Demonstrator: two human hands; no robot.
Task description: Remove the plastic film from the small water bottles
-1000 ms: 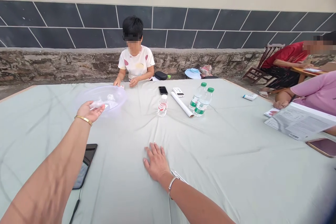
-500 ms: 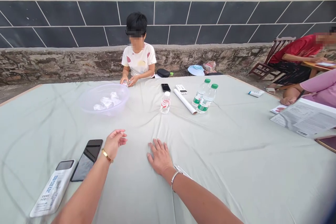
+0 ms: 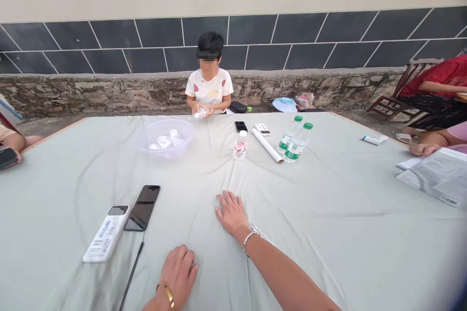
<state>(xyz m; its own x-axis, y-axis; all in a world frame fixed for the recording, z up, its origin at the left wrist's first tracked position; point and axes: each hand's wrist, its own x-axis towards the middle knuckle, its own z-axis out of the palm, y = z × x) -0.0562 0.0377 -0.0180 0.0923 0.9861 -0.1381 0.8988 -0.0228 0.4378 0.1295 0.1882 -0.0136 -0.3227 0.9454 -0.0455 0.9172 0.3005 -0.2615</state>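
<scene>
My right hand (image 3: 232, 213) lies flat on the pale green tablecloth (image 3: 328, 262), fingers apart and holding nothing. A thin silver rod (image 3: 261, 234) lies partly under its wrist. My left hand (image 3: 177, 273), with a gold bangle, rests at the bottom edge with its fingers curled over nothing visible. Nearest to it are a black smartphone (image 3: 142, 208) and a white box with blue lettering (image 3: 105, 234), with a black cord (image 3: 131, 269) running beside them. A clear plastic bowl (image 3: 178, 129) holding white wrapped pieces stands farther off, beyond both hands.
Across the table, a seated person holds a small clear item (image 3: 200, 113). Water bottles (image 3: 296, 143), a white paper roll (image 3: 268, 146), and a phone (image 3: 241, 126) stand beyond my hands. Printed papers (image 3: 434, 175) lie at right, near another person's hand (image 3: 419, 149).
My left hand has moved back from the bowl toward me and curled, uncovering the phone and white box. My right hand stays put. The view has swung left and the seated person now holds a small item.
</scene>
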